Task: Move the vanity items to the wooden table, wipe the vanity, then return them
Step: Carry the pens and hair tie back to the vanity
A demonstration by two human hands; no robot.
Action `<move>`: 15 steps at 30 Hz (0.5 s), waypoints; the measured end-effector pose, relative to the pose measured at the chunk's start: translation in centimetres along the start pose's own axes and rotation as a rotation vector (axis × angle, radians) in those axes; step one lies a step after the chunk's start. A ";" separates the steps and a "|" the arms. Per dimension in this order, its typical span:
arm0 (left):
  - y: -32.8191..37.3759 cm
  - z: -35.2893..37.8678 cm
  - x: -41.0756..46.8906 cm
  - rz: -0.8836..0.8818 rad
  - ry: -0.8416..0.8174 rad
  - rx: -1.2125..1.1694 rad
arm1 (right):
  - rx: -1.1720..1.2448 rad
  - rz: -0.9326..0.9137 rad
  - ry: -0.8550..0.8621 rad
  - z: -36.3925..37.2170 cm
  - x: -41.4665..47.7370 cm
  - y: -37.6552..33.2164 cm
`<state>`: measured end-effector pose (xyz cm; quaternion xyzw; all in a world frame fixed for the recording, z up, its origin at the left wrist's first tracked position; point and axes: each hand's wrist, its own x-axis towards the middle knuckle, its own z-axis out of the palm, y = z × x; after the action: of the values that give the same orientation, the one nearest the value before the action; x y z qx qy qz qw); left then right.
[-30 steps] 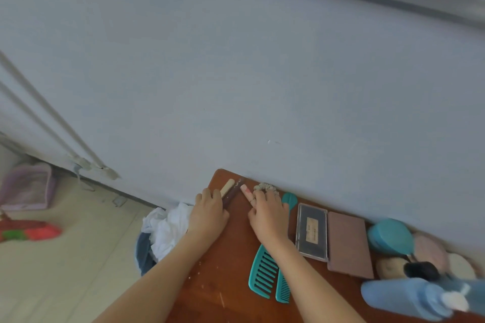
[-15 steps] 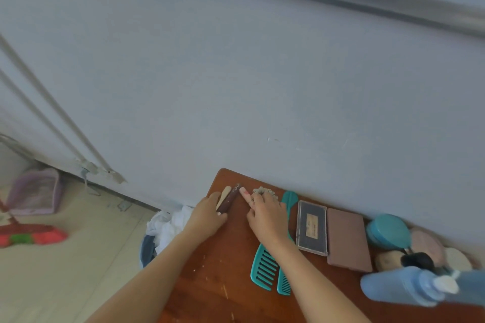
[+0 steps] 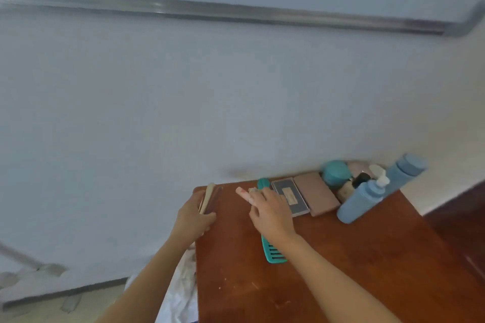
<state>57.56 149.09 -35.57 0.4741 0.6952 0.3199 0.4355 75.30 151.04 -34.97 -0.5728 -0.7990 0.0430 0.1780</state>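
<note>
A reddish wooden table [image 3: 341, 270] stands against the grey wall. My left hand [image 3: 193, 216] is at its far left corner, closed around two thin sticks [image 3: 208, 198], one pale and one dark brown. My right hand [image 3: 267, 211] hovers flat over a teal comb [image 3: 273, 253], fingers spread, holding nothing that I can see; a small greyish item [image 3: 254, 189] lies by its fingertips. Along the wall sit a dark flat case [image 3: 288, 195], a pink flat case [image 3: 316, 193], a teal jar [image 3: 336, 172], and two blue bottles [image 3: 367, 198].
A white cloth [image 3: 181, 291] hangs beside the table's left edge over a bin. A metal rail [image 3: 236, 14] runs across the wall above. Dark furniture [image 3: 462, 231] stands at the right. The frame is blurred by motion.
The view has swung left and up, so the table now sits lower right. My left hand has lifted the two sticks a little; my right hand has spread away from them.
</note>
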 end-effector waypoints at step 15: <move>7.4 7.2 -17.8 0.740 -0.808 0.251 | -0.315 1.033 0.480 -12.9 -31.9 -6.3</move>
<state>69.96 135.18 -26.84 0.8195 0.2932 0.1592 0.4660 82.87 117.43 -28.72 -0.9010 -0.3505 -0.1259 0.2223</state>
